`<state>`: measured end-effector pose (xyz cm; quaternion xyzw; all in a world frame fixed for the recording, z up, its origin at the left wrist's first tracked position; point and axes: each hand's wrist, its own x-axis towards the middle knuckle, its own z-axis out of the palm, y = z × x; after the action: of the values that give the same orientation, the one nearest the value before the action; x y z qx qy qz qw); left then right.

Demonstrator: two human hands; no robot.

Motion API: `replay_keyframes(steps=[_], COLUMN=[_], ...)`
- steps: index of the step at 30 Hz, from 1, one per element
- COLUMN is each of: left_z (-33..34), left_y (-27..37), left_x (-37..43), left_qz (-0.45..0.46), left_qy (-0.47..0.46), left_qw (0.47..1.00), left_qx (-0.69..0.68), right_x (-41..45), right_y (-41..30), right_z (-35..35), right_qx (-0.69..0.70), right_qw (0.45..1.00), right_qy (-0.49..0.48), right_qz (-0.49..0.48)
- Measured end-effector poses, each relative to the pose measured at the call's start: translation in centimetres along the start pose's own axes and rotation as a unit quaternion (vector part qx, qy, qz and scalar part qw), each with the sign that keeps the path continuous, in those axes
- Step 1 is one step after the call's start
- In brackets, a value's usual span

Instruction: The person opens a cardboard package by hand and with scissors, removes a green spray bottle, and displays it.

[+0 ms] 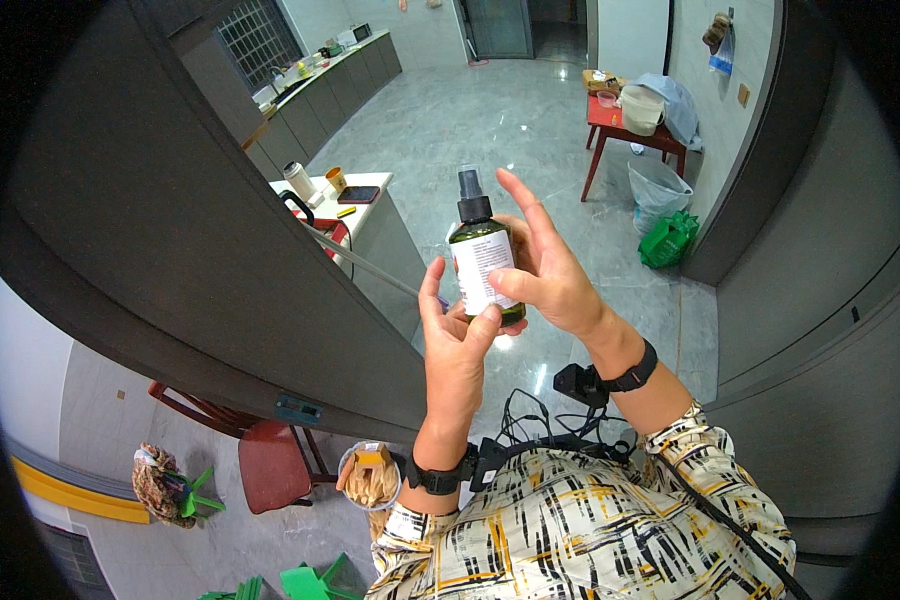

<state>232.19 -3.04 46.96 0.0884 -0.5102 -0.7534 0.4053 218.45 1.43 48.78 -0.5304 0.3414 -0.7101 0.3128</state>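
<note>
A dark green spray bottle is held up in front of me, its black collar and clear cap upward and slightly tilted. Its white label bears printed writing and faces me. My left hand cups the bottle's base, thumb at the lower edge. On the other side, my right hand grips the body with its thumb across the label, while its index finger points up, away from the cap. Both wrists wear black straps, and a small black device sits on the right one.
Dark door panels flank me. Ahead at left, a white-topped counter holds a phone, an orange cup and a bottle. A red table with a white bucket stands at right, bags beside it. A red chair and basket are lower left.
</note>
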Motion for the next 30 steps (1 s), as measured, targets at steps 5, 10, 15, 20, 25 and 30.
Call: replay_keyframes(steps=[5,10,15,20,25,30], left_z=[0.03,0.11,0.07,0.1,0.18,0.2], left_y=[0.08,0.16,0.27,0.24,0.35,0.26], left_x=[-0.01,-0.04,-0.04,-0.01,0.06,0.11], left_qz=[-0.005,-0.009,-0.009,-0.007,-0.008,-0.015], left_qy=[0.0,0.011,0.01,0.009,0.002,0.007], left_qw=[1.0,1.0,1.0,1.0,1.0,1.0], left_qx=[0.011,0.011,0.014,0.006,0.004,0.001], right_x=[-0.02,0.03,0.04,0.04,0.01,-0.09], right_y=[-0.2,-0.32,-0.38,-0.45,-0.63,-0.77], right_z=[0.13,0.4,0.48,0.52,0.58,0.65], right_qx=[0.012,0.017,0.018,0.007,0.011,0.01], right_qw=[1.0,1.0,1.0,1.0,1.0,1.0], right_qy=[0.0,0.005,0.004,0.008,0.012,0.017], right_qz=[0.003,0.005,0.004,0.003,0.006,0.009])
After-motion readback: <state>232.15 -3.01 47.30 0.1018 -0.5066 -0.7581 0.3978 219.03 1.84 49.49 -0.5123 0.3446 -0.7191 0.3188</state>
